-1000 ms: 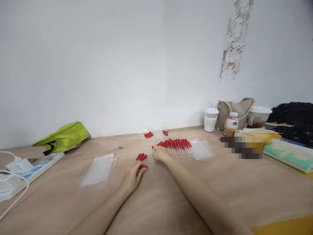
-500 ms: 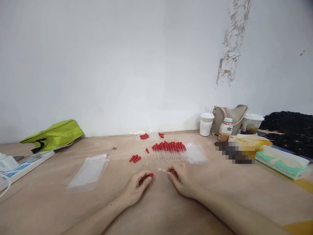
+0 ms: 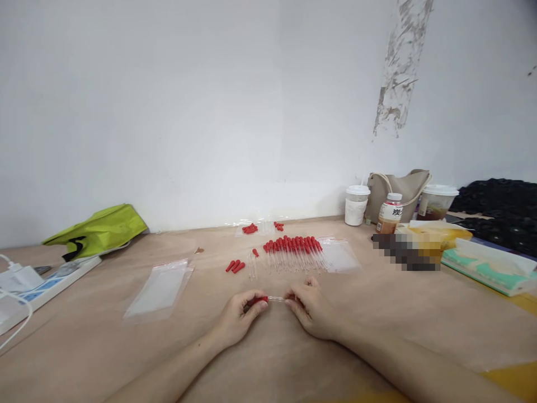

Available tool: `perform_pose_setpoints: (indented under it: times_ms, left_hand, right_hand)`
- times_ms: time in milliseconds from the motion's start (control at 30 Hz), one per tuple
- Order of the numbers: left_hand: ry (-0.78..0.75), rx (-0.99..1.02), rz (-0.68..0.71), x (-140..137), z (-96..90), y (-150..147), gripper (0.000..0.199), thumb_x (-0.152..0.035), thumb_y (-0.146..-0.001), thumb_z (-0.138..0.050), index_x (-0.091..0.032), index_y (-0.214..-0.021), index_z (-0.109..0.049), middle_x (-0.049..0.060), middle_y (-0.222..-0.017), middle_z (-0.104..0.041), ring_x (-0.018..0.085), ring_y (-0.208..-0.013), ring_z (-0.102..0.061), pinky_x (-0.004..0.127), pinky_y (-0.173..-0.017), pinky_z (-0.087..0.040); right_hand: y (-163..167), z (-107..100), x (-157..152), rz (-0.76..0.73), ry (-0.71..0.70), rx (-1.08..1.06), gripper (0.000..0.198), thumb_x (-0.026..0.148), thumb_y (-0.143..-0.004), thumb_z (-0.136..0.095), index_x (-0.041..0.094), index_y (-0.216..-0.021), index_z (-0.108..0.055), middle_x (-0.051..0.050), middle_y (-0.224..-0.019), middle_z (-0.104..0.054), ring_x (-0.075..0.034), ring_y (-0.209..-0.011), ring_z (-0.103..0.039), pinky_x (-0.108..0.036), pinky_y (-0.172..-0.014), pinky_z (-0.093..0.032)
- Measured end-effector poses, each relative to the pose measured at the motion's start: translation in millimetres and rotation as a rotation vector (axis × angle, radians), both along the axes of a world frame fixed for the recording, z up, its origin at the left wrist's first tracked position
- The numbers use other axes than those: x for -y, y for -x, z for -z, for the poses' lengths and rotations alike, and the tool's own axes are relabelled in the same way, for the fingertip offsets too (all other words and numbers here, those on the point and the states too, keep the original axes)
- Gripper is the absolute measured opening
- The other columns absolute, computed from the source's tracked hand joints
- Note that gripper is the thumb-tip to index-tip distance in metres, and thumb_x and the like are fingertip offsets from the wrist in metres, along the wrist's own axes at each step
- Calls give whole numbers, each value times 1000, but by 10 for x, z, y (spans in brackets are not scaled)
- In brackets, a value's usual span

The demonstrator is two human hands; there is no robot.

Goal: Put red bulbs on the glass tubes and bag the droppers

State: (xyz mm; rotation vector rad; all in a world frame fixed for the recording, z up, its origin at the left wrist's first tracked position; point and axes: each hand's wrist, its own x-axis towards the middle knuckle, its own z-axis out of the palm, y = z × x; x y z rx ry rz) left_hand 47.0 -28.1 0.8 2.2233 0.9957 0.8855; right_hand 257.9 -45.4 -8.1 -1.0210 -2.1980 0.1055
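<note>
Between finger and thumb, my left hand (image 3: pixel 243 314) pinches a red rubber dropper bulb (image 3: pixel 262 299), its mouth turned to the right. My right hand (image 3: pixel 309 308) is closed on a clear glass dropper tube (image 3: pixel 276 299), whose near end meets the bulb's mouth. How deep the tube sits in the bulb I cannot tell. Beyond my hands lies a row of droppers with red bulbs (image 3: pixel 293 246), side by side. Left of the row are a few bare glass tubes (image 3: pixel 252 267), a single red bulb (image 3: pixel 255 253) and several loose red bulbs (image 3: pixel 235 266).
Clear zip bags lie left (image 3: pixel 159 291) and right (image 3: pixel 342 256) on the brown-covered table (image 3: pixel 201 375). More bulbs (image 3: pixel 250 228) rest near the wall. A power strip (image 3: pixel 50 291) and green bag (image 3: pixel 100 232) stand left; a cup (image 3: pixel 357 206), bottle (image 3: pixel 389 214) and tissue pack (image 3: pixel 489 268) stand right.
The red bulb and the glass tube, apart before, have come together end to end between my hands. My left hand has moved slightly right. The view has shifted a little.
</note>
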Motion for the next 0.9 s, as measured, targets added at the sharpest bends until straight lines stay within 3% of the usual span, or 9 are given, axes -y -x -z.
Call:
perform_pose_setpoints:
  times_ms: [267,533,900]
  left_hand:
    - [-74,-125,54,71,-64,7,23,-29,-85,-44,-19,-79,-63,1,-73,-64,14,-68,-56,22,-64,-41]
    - [-184,-229,1,84,-30,-3,24,-30,-85,-44,-17,-74,-61,0,-66,-59,13,-62,-52,21,-59,-38]
    - [-251,-250,82,85,-10,11,23,-29,-86,-40,-17,-79,-59,3,-70,-57,14,-65,-51,23,-60,-39]
  right_hand:
    - [-34,-33,-73,-30,50,36,19,22,-84,-40,23,-79,-58,0,-75,-64,-13,-65,-52,-33,-77,-25]
    - [19,-14,-12,36,-66,113,21,21,-83,-39,21,-75,-58,-1,-68,-62,-12,-60,-48,-32,-72,-24]
    - [139,59,2,52,44,111,26,21,-83,-37,17,-61,-51,1,-60,-60,-9,-53,-45,-28,-69,-26]
